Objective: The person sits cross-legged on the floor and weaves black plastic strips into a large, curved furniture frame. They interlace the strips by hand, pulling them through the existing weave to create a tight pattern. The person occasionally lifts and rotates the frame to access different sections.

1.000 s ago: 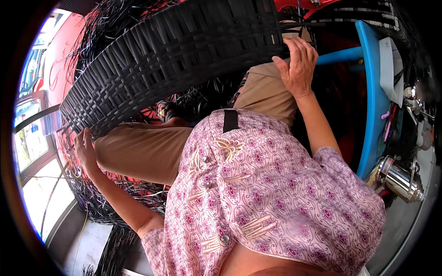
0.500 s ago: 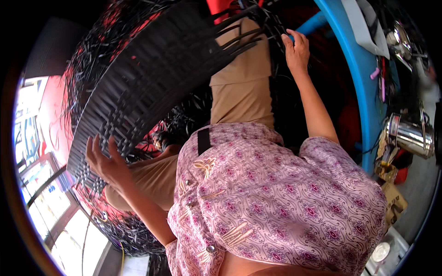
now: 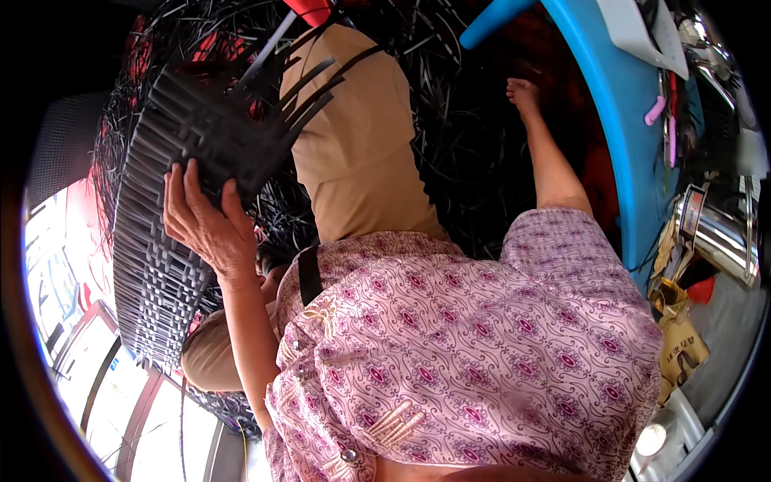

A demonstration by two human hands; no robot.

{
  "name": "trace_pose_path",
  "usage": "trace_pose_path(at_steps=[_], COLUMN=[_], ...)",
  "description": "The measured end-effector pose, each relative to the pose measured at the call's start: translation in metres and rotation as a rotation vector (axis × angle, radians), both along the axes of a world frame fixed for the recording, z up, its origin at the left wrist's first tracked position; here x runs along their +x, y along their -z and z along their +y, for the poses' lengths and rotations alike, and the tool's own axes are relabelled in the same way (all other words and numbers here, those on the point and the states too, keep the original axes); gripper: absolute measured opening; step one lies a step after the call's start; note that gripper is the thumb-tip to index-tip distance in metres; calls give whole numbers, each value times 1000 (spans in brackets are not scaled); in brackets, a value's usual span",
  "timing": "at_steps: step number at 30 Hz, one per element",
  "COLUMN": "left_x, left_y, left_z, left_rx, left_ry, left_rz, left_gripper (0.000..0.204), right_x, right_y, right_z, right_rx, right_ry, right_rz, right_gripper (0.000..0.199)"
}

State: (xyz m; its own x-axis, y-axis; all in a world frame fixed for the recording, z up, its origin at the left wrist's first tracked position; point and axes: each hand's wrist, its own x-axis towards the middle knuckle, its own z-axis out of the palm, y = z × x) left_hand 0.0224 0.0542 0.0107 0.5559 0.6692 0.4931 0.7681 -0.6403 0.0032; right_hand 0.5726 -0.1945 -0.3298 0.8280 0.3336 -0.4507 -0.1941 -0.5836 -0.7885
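A curved panel woven from black plastic strips (image 3: 165,265) leans at my left side, over my bent leg. Its loose strip ends (image 3: 309,100) stick out over my raised knee in tan trousers. My left hand (image 3: 210,221) lies against the upper part of the weave, fingers extended and thumb apart. Away to the right, beside the blue plastic edge, my right hand (image 3: 524,95) is held out with its fingers curled closed. What it grips, if anything, is lost against the dark background.
Heaps of loose black strips (image 3: 418,64) surround my legs. A blue plastic rim (image 3: 598,104) curves along the right. Beyond it stand a shiny metal pot (image 3: 719,233), a brown paper packet (image 3: 683,345) and a pink stick-like object (image 3: 655,110). Bright windows are at the left.
The woven panel has swung left and stands more upright. My left hand has moved up and right along it. My right hand has dropped slightly, its fingers now curled in.
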Motion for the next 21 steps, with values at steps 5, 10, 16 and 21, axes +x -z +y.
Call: trace_pose_path(at_steps=[5,10,16,21], left_x=[6,13,18,19], left_y=[6,4,2,4], left_z=[4,5,5,6], left_rx=[16,30,48,38], left_ry=[-19,-24,-37,-38], left_rz=[-17,-33,-12,-18], left_gripper=[50,46,46,47], right_x=[10,28,-7,3], right_y=[70,116,88,70], right_z=[12,19,46,35], right_rx=[-389,-481,-900,-851], right_ry=[-331,-434,-602,-536], right_rz=[-379,-459,-406,-440], right_gripper=[29,34,28,18])
